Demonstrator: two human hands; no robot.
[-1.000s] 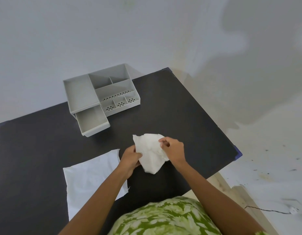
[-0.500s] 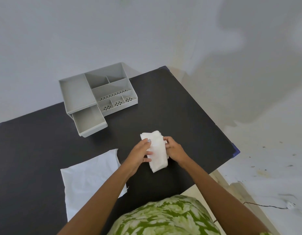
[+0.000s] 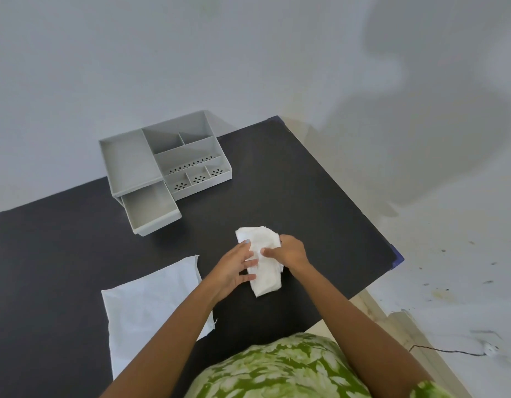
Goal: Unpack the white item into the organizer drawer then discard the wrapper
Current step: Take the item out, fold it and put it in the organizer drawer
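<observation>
A folded white cloth [image 3: 263, 265] lies on the black table [image 3: 291, 191] in front of me. My left hand [image 3: 235, 267] rests flat on its left side, fingers spread over it. My right hand [image 3: 288, 251] pinches its right edge. A grey organizer [image 3: 162, 156] stands at the back left, and its drawer [image 3: 149, 209] is pulled out and empty. A flat white wrapper [image 3: 151, 305] lies on the table to the left of my left arm.
The table's right edge [image 3: 392, 254] runs close to my right arm, with pale floor beyond. A black cable [image 3: 449, 351] lies on the floor at the lower right. A grey wall stands behind the organizer.
The cloth went from loosely opened in both hands to folded into a narrow strip and pressed down on the table. My left hand now lies on top of it.
</observation>
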